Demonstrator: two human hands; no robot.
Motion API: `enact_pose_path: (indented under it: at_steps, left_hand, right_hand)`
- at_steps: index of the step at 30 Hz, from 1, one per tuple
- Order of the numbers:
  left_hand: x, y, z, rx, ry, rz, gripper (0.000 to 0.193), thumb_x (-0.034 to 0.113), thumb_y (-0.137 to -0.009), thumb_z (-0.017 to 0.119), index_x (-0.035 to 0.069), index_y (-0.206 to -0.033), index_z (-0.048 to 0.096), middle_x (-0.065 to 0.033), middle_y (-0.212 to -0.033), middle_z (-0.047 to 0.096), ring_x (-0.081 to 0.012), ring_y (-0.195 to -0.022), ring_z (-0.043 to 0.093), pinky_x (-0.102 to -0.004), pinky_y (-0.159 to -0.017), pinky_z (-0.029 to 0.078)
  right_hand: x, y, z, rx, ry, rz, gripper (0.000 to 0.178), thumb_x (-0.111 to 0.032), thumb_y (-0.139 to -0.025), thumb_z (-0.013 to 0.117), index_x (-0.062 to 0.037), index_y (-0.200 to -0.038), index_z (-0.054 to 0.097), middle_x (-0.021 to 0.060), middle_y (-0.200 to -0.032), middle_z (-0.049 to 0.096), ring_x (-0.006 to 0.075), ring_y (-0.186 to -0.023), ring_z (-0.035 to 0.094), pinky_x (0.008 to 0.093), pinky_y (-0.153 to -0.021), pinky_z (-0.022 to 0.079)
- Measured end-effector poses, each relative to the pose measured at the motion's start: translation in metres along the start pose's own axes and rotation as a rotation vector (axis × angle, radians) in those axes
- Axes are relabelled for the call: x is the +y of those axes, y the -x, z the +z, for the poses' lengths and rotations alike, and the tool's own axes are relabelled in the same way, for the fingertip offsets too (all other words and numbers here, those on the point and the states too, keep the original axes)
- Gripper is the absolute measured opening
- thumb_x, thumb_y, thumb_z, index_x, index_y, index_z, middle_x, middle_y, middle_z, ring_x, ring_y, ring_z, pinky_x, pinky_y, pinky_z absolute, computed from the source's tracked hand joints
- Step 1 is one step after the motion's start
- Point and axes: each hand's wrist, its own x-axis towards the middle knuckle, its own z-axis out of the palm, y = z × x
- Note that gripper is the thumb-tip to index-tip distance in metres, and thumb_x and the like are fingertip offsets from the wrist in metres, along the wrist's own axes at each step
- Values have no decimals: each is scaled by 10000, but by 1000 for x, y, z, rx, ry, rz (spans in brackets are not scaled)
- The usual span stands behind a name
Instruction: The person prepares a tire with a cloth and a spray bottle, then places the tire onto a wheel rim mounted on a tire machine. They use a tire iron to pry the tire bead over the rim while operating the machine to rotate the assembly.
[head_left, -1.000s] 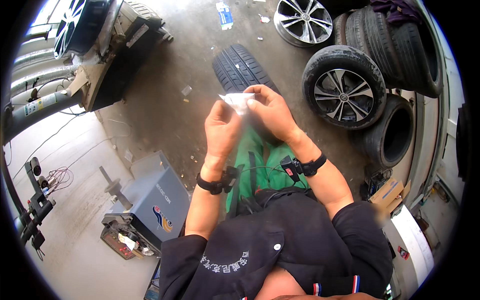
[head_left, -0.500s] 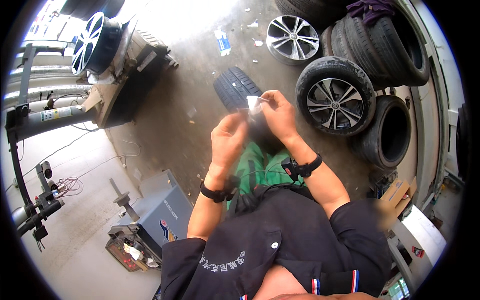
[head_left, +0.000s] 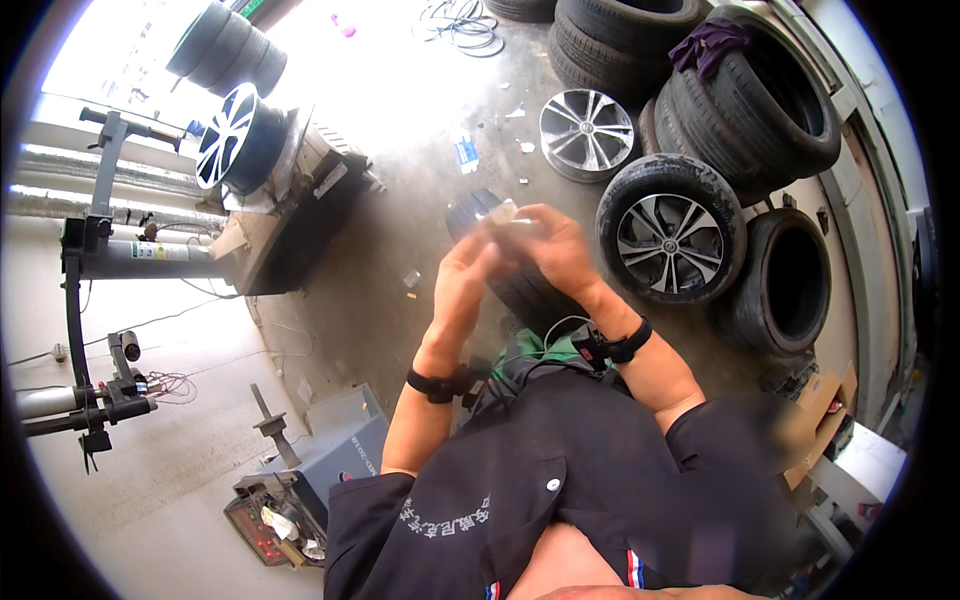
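My left hand [head_left: 465, 272] and my right hand [head_left: 560, 248] meet in front of my body, with their fingertips almost together. Between the fingers of the right is a small white piece [head_left: 510, 212], thin like paper or film; motion blurs it and its kind is unclear. My left fingers are pinched close beside it, and what they grip is hidden. Below both hands a black tyre [head_left: 537, 298] stands on its tread on the floor in front of my legs, partly covered by my hands.
To the right are a mounted wheel [head_left: 670, 245], a bare alloy rim [head_left: 588, 132], a leaning tyre [head_left: 785, 280] and stacked tyres [head_left: 690, 125]. Another rim [head_left: 228, 140] rests on a bench at the left. A grey-blue machine [head_left: 350, 440] stands at lower left. Litter [head_left: 467, 153] lies on the floor.
My hands have come closer together, and the left fingers now meet the right ones around the white piece. The view has tilted, so the surroundings sit lower.
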Motion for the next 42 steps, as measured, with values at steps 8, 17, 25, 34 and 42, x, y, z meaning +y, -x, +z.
enact_pose_path:
  at_steps: [8, 17, 25, 34, 42]
  left_hand:
    - [7, 19, 28, -101, -84, -23, 508, 121, -980, 603, 30, -1463, 475, -109, -1378, 589, -213, -1243, 592, -313, -969, 470]
    - [18, 39, 40, -86, 557, -96, 669, 209, -979, 582, -68, -1510, 284, -163, -1543, 366, -276, -1400, 425, -383, -1057, 436]
    - [4, 25, 19, 283, 112, -89, 289, 258, -963, 661, 17, -1117, 704, -45, -1007, 733, -151, -916, 718, -242, -661, 510]
    - [49, 64, 39, 341, 190, 179, 234, 155, -962, 632, -34, -1080, 704, -124, -1210, 683, -175, -1065, 652, -336, -863, 545]
    - [-13, 17, 20, 311, -68, 375, 346, 113, -1027, 550, 28, -1362, 543, -61, -1324, 603, -160, -1188, 573, -329, -1018, 460]
  right_hand:
    - [-9, -6, -17, 58, -108, 45, 176, 5, -927, 657, 21, -1100, 627, 75, -877, 709, 118, -724, 676, 246, -633, 567]
    - [30, -22, -11, 44, -68, 48, 139, 8, -878, 685, 42, -1012, 666, 86, -869, 703, 140, -696, 657, 267, -614, 537]
    - [43, -5, 7, 23, -225, 169, 138, -36, -904, 703, 13, -1007, 627, 89, -891, 700, 156, -724, 682, 271, -621, 580]
    - [84, -68, -74, 498, -142, 250, 260, 21, -909, 637, 89, -1146, 557, 89, -814, 667, 137, -578, 627, 284, -508, 532]
    - [1, -24, -23, -257, -437, 352, 256, -83, -945, 659, -106, -1175, 550, 47, -892, 670, 159, -704, 652, 285, -594, 549]
